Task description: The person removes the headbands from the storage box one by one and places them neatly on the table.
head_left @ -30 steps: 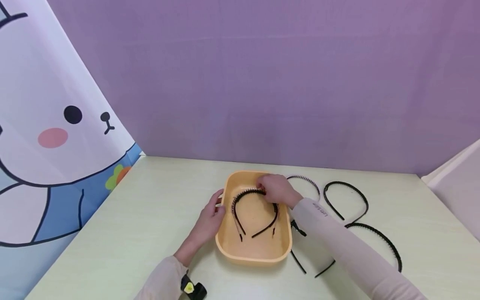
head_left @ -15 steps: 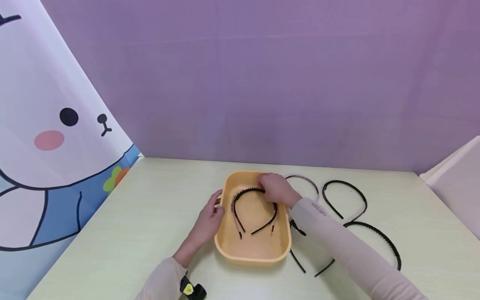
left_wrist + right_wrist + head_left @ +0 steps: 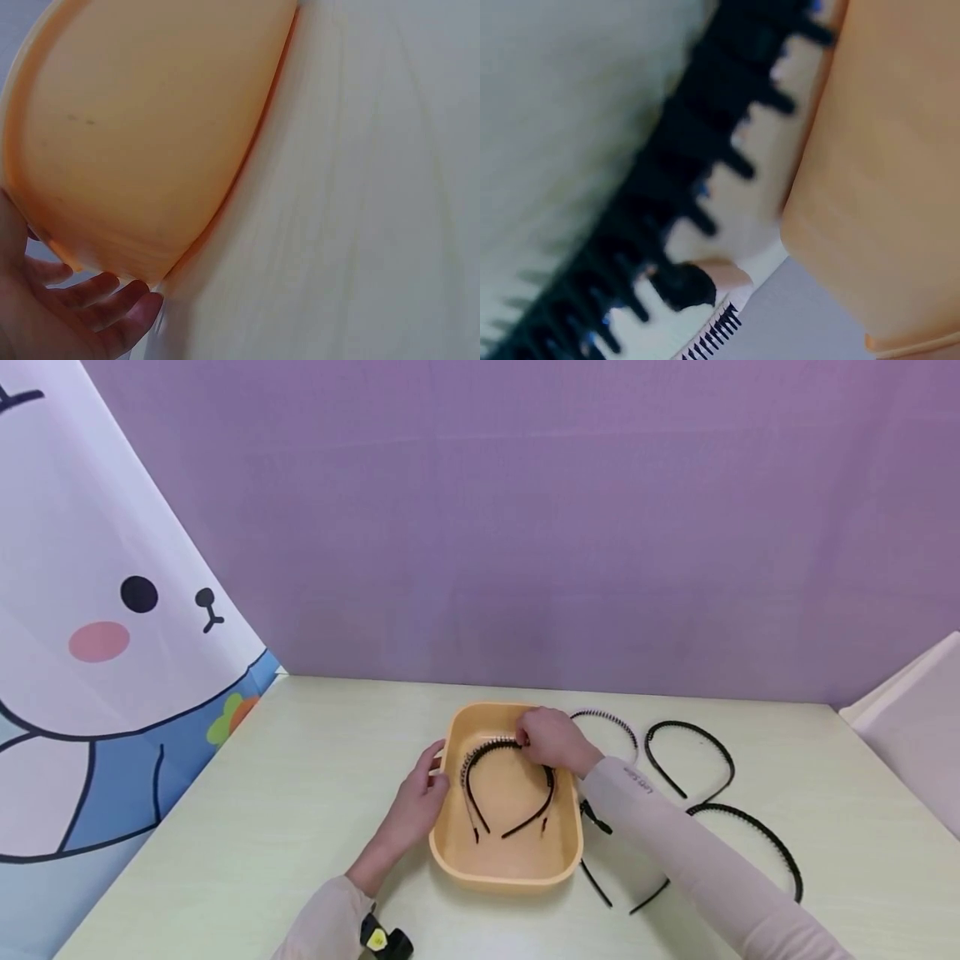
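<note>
A shallow orange plastic bin [image 3: 510, 883] stands on the table. Along its left wall rests my left hand [image 3: 415, 797]; in the left wrist view its fingers [image 3: 127, 322] lie against the bin's outer side. My right hand [image 3: 553, 737] reaches over the right rim and pinches a black toothed headband [image 3: 491, 745] near the top of its arc, inside the bin. Beneath and beside that one shows a thinner headband with a dark tip [image 3: 476, 836]. The right fingertips are partly hidden behind the hand.
Right of the bin lie several more headbands, among them a looped black one [image 3: 690, 725], a toothed black one [image 3: 780, 843] and a pale-edged one [image 3: 630, 730]. A toothed headband [image 3: 667, 157] fills the right wrist view beside the bin wall. A purple cloth [image 3: 525, 568] hangs behind the table.
The headbands in the bin have shifted slightly under my right fingers. My left hand stays at the bin's left side.
</note>
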`<state>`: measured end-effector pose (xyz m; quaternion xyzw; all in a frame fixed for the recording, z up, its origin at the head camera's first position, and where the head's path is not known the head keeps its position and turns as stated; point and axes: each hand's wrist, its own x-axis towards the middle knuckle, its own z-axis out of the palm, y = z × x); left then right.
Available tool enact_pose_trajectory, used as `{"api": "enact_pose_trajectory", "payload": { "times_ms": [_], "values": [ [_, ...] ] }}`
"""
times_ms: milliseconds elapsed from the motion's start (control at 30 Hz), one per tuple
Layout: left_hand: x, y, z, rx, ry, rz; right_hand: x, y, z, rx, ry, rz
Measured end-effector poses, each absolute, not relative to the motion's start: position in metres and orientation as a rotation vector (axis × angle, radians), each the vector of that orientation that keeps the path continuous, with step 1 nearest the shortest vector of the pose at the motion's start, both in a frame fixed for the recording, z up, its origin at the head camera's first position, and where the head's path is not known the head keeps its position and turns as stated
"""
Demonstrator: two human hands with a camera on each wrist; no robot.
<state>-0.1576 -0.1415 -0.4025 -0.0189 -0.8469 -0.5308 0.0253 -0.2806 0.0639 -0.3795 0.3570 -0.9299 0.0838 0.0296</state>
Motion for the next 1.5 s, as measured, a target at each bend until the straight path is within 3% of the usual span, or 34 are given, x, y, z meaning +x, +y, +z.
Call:
{"api": "enact_pose_trajectory", "payload": {
  "times_ms": [1500],
  "values": [
    [-0.1586, -0.1394, -0.4038, -0.069, -2.605, -1.644, -0.2883, 0.0734, -0.3871, 1.067, -2.661, 0.782]
  ]
}}
